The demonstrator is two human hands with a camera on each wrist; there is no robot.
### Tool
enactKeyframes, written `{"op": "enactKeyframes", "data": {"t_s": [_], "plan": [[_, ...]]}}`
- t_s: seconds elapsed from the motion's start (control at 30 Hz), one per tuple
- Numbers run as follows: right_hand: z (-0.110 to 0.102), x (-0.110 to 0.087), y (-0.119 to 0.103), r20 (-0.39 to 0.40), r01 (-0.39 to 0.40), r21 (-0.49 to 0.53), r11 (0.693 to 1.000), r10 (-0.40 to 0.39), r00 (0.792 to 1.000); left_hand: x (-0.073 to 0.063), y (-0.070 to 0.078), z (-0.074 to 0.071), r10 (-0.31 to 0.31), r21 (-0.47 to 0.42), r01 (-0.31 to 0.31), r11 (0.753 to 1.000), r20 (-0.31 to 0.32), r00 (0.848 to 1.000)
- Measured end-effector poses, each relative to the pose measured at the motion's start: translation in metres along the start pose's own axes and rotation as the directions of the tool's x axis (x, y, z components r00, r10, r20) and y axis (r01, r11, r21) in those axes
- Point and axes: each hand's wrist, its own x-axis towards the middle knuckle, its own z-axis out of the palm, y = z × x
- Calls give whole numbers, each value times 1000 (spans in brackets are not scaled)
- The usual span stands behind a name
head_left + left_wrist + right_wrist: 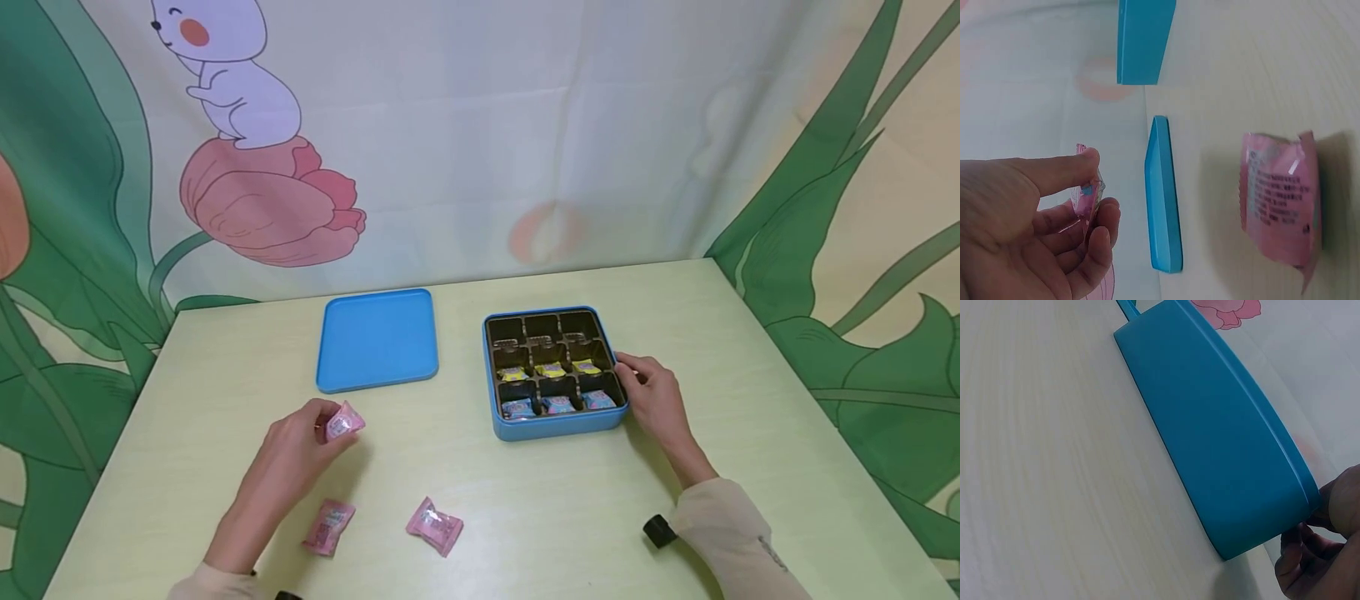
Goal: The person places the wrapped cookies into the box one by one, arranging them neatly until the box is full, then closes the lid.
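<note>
Between thumb and fingers, my left hand (288,454) pinches a pink-wrapped candy (343,422) above the table. In the left wrist view, the candy (1089,195) shows edge-on at the fingertips. A blue box (555,427) stands right of centre with a dark divided insert. Blue-wrapped candies (558,405) fill its front row and yellow-wrapped candies (550,370) its middle row; the back row holds none. My right hand (660,408) holds the box's right side, thumb at the rim. In the right wrist view, curled fingers (1291,562) are against the corner of the box.
Two more pink candies lie near the front: one (329,527) below my left hand, another (435,527) to its right. A blue lid (378,340) lies flat left of the box. Behind the pale table (540,517) hangs a printed curtain (450,150).
</note>
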Motion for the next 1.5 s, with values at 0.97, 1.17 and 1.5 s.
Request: {"op": "enactKeyframes", "data": {"t_s": [0.97, 1.17, 1.5], "plan": [[-1, 1, 1, 7, -9, 18, 1000, 9, 1000, 27, 48, 19, 11, -168, 3, 986, 83, 996], [-2, 1, 1, 9, -18, 17, 1000, 18, 1000, 35, 66, 19, 39, -196, -22, 980, 84, 996], [-2, 3, 1, 42, -26, 6, 1000, 26, 999, 48, 90, 21, 34, -265, -6, 964, 100, 994]]}}
